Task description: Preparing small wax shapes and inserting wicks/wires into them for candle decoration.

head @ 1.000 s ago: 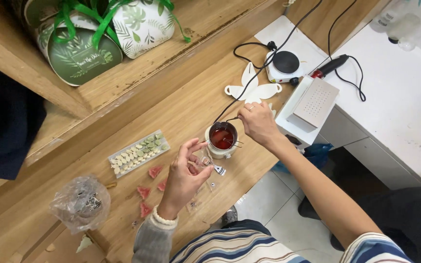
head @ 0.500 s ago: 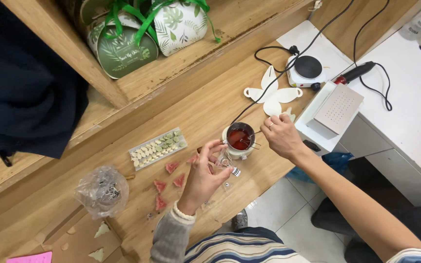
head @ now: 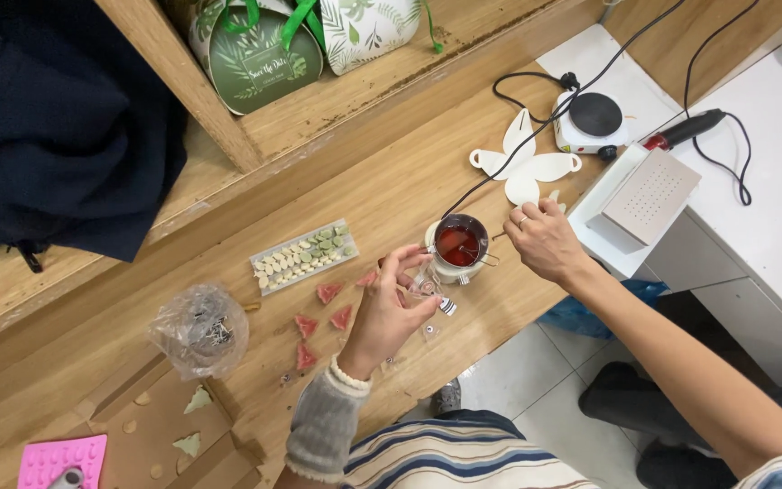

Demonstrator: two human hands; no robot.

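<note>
While my left hand (head: pixel 389 312) pinches a small clear piece (head: pixel 424 286), my right hand (head: pixel 543 240) grips the pot (head: pixel 457 249) handle; red wedges (head: pixel 327 308) lie finished, wax unpoured.

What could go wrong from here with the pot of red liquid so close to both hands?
1. The pot sits near the bench edge; a nudge from the right hand at its handle might tip red liquid onto the wood or floor.
2. The left hand holds a small clear piece right beside the pot, so fingers may get splashed.
3. The black cable runs to the pot; snagging it may drag things.
</note>
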